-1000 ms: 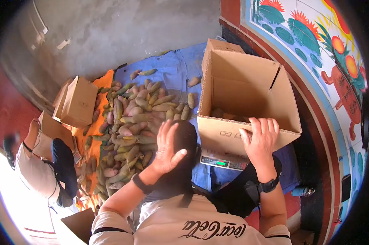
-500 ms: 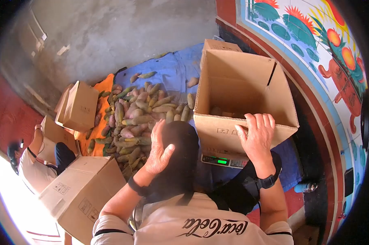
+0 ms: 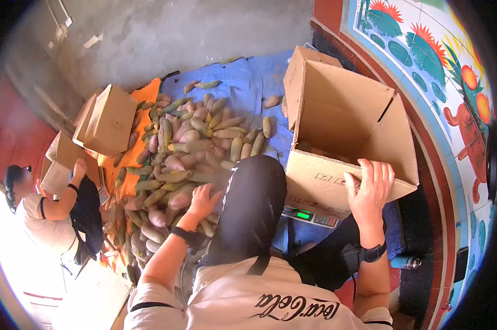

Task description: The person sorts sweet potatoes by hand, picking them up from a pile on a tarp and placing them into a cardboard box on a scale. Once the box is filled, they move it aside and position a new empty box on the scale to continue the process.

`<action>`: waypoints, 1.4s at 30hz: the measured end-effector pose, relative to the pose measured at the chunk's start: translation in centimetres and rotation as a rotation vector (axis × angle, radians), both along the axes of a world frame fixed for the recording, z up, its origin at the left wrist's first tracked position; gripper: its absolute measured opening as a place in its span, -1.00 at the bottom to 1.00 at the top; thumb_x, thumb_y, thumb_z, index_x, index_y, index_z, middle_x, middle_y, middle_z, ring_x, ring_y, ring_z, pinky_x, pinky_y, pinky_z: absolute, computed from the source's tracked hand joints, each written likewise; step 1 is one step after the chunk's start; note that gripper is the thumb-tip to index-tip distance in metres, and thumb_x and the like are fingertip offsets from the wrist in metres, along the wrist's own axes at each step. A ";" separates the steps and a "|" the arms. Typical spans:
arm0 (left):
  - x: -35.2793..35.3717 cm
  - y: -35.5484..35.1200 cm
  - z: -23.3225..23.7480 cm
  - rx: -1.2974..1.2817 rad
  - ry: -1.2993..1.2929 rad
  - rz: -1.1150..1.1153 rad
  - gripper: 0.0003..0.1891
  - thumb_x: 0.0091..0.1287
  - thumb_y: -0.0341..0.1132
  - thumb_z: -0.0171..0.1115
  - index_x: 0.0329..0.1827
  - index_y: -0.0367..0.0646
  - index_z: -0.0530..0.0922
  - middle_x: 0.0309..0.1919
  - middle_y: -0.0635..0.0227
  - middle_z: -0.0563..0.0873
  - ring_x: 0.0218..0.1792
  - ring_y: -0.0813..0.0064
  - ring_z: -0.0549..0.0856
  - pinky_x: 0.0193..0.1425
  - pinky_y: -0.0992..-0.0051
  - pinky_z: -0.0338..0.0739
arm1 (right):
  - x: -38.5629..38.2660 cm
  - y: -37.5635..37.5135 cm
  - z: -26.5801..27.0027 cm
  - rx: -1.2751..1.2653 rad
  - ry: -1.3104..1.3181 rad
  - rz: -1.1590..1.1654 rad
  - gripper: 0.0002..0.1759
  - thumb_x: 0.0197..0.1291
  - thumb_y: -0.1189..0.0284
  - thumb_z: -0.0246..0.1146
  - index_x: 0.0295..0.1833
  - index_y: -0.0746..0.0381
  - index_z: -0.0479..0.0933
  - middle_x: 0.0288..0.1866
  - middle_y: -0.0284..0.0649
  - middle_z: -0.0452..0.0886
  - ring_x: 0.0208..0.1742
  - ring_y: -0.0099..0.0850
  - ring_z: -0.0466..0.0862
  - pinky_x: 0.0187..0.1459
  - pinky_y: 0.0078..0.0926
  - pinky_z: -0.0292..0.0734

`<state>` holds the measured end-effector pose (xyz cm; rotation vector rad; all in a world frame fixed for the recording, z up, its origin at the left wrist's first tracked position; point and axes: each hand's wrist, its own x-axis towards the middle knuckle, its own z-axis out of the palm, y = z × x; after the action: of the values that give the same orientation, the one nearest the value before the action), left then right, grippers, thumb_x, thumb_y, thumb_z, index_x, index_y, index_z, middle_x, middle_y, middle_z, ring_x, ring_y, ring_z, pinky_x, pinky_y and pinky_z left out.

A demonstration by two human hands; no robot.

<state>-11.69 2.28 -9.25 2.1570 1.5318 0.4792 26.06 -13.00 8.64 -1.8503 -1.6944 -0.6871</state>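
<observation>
My right hand (image 3: 371, 187) grips the near rim of a large open cardboard box (image 3: 328, 181), fingers over the edge and thumb on its outer face. The box rests on a digital scale (image 3: 309, 216) with a lit green display. My left hand (image 3: 204, 202) is over the near right side of a big pile of long green and pinkish vegetables (image 3: 188, 146), fingers apart and nothing held. My bent knee (image 3: 254, 192) stands between the two hands. Inside the box, the bottom is mostly in shadow.
Blue sheeting (image 3: 234, 82) and orange sheeting (image 3: 144, 115) lie under the pile. At the left a person (image 3: 50, 220) sits by a cardboard carton (image 3: 61, 165), with further cartons (image 3: 111, 121) behind. Another box (image 3: 300, 66) stands behind mine. A bottle (image 3: 406, 262) lies at right.
My left hand has lowered from above my knee to the pile. My right hand stays on the box rim. The carton at lower left has shifted away, and the view has swung left.
</observation>
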 end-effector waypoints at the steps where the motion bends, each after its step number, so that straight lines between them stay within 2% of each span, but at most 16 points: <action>1: -2.3 1.0 -3.8 -0.059 0.173 -0.036 -0.51 0.23 0.00 0.10 0.11 -0.15 0.44 0.11 0.02 0.45 0.21 0.02 0.33 0.30 0.19 0.17 | 0.0 0.0 0.0 -0.011 0.001 -0.012 -0.59 -0.03 0.35 0.32 -0.07 0.28 0.41 -0.21 -0.09 0.46 -0.09 -0.13 0.44 0.12 -0.12 0.22; 2: -3.9 1.2 -5.9 -0.119 0.345 -0.074 -0.49 0.20 0.04 0.13 0.09 -0.11 0.47 0.12 0.03 0.45 0.24 0.03 0.31 0.31 0.20 0.17 | 0.0 0.0 0.0 -0.022 0.002 -0.024 -0.59 -0.02 0.35 0.31 -0.06 0.28 0.41 -0.20 -0.09 0.46 -0.08 -0.13 0.43 0.13 -0.12 0.22; 3: -4.6 0.4 -5.7 -0.128 0.343 -0.072 -0.49 0.20 0.04 0.13 0.09 -0.11 0.47 0.12 0.03 0.45 0.24 0.03 0.31 0.31 0.20 0.17 | -0.1 0.0 -0.1 -0.031 0.000 -0.020 -0.59 -0.02 0.35 0.31 -0.06 0.28 0.41 -0.20 -0.09 0.46 -0.08 -0.13 0.43 0.13 -0.12 0.22; 5: -5.3 -1.3 -4.3 -0.251 0.452 0.120 -0.46 0.13 0.09 0.16 0.08 -0.07 0.50 0.17 0.08 0.42 0.29 0.05 0.25 0.32 0.14 0.16 | -0.1 0.0 0.0 -0.019 -0.027 -0.040 -0.60 0.00 0.35 0.30 -0.06 0.28 0.42 -0.18 -0.09 0.46 -0.06 -0.12 0.43 0.13 -0.12 0.21; 8: -8.1 -2.6 -6.1 -0.387 0.500 0.267 -0.43 0.10 0.09 0.18 0.12 -0.05 0.48 0.22 0.14 0.38 0.34 0.06 0.18 0.32 0.05 0.15 | -0.1 0.1 0.1 -0.033 -0.044 -0.046 -0.61 0.02 0.34 0.28 -0.06 0.29 0.42 -0.17 -0.07 0.46 -0.05 -0.11 0.42 0.12 -0.12 0.21; 12: -12.0 -3.8 -10.5 -0.451 0.519 0.336 -0.39 0.11 0.08 0.17 0.20 -0.03 0.42 0.27 0.18 0.35 0.33 0.05 0.20 0.34 0.09 0.15 | -0.4 0.4 0.1 -0.022 -0.073 -0.051 -0.60 0.03 0.30 0.26 -0.07 0.30 0.42 -0.19 -0.07 0.46 -0.08 -0.10 0.42 0.10 -0.11 0.21; 17: -13.5 -4.1 -15.0 -0.656 0.478 0.286 -0.42 0.13 0.05 0.14 0.20 0.00 0.42 0.28 0.14 0.34 0.33 0.10 0.22 0.35 0.11 0.16 | -0.2 0.5 -0.2 0.008 -0.128 -0.055 -0.59 0.05 0.26 0.24 -0.06 0.29 0.41 -0.17 -0.06 0.47 -0.10 -0.09 0.43 0.08 -0.10 0.23; 22: -11.5 -4.9 -14.6 -0.640 0.430 0.245 -0.43 0.12 0.05 0.12 0.19 0.01 0.43 0.27 0.14 0.36 0.32 0.11 0.25 0.32 0.09 0.22 | -0.1 0.3 -0.5 -0.026 -0.151 -0.088 -0.55 0.06 0.27 0.23 0.01 0.30 0.40 -0.11 -0.06 0.47 -0.04 -0.08 0.41 0.12 -0.09 0.21; 27: -12.0 -4.5 -22.7 -0.749 0.447 0.145 -0.43 0.13 0.06 0.12 0.18 0.00 0.44 0.23 0.11 0.41 0.29 0.08 0.30 0.30 0.12 0.26 | -0.1 0.2 -0.5 -0.031 -0.135 -0.073 -0.55 0.08 0.28 0.21 0.03 0.32 0.42 -0.08 -0.05 0.46 -0.03 -0.08 0.41 0.11 -0.10 0.21; 29: -11.2 -3.8 -22.6 -0.720 0.472 0.116 -0.44 0.14 0.05 0.12 0.18 -0.01 0.45 0.21 0.11 0.42 0.28 0.07 0.32 0.30 0.14 0.28 | -0.1 0.3 -0.6 -0.035 -0.140 -0.096 -0.55 0.08 0.28 0.20 0.03 0.32 0.42 -0.07 -0.05 0.46 -0.02 -0.07 0.41 0.11 -0.10 0.21; 32: -7.2 -3.5 -14.9 -0.840 0.441 0.223 -0.44 0.17 0.06 0.11 0.19 -0.02 0.44 0.19 0.15 0.45 0.27 0.11 0.34 0.27 0.15 0.30 | -0.2 0.2 -0.6 -0.044 -0.136 -0.095 -0.56 0.10 0.30 0.17 0.06 0.33 0.40 -0.05 -0.03 0.46 0.00 -0.08 0.40 0.11 -0.12 0.21; 35: -8.0 -4.0 -19.5 -0.649 0.402 0.166 -0.47 0.16 0.07 0.12 0.14 -0.01 0.47 0.16 0.15 0.48 0.23 0.12 0.40 0.27 0.17 0.31 | -0.1 0.1 -0.6 -0.054 -0.145 -0.104 -0.56 0.12 0.32 0.14 0.08 0.33 0.38 -0.02 -0.03 0.45 0.02 -0.09 0.40 0.12 -0.14 0.20; 37: -8.3 -3.3 -19.8 -0.671 0.428 0.122 -0.49 0.16 0.06 0.13 0.10 -0.01 0.50 0.13 0.14 0.50 0.17 0.09 0.46 0.26 0.19 0.32 | -0.1 0.1 -0.5 -0.064 -0.141 -0.091 -0.57 0.13 0.33 0.14 0.08 0.33 0.38 0.00 -0.03 0.45 0.03 -0.08 0.39 0.12 -0.14 0.20; 39: -9.2 -3.5 -21.0 -0.463 0.540 -0.318 -0.52 0.15 0.06 0.13 0.06 0.00 0.54 0.10 0.10 0.52 0.13 0.04 0.48 0.23 0.16 0.34 | -0.2 0.0 -0.4 -0.068 -0.117 -0.086 -0.56 0.13 0.31 0.14 0.08 0.34 0.39 0.03 -0.03 0.45 0.05 -0.07 0.39 0.14 -0.11 0.19; 40: -8.3 -3.4 -21.4 -0.591 0.447 -0.014 -0.54 0.16 0.05 0.12 0.02 -0.03 0.56 0.05 0.06 0.55 0.11 0.01 0.49 0.17 0.14 0.37 | -0.1 0.0 -0.3 -0.080 -0.104 -0.080 -0.56 0.14 0.30 0.15 0.08 0.34 0.39 0.06 -0.03 0.45 0.07 -0.06 0.40 0.16 -0.08 0.19; 42: -7.6 -3.3 -20.3 -0.632 0.434 0.029 -0.54 0.16 0.05 0.12 0.01 -0.04 0.57 0.04 0.05 0.55 0.11 0.00 0.49 0.15 0.13 0.39 | 0.3 -0.4 -0.5 -0.058 -0.130 -0.071 -0.55 0.15 0.31 0.14 0.09 0.35 0.38 0.11 -0.03 0.43 0.11 -0.05 0.38 0.19 -0.07 0.17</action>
<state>-19.27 -1.02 -29.51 1.7914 1.6405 -0.4507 26.34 -13.36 8.19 -1.9511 -1.7539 -0.8105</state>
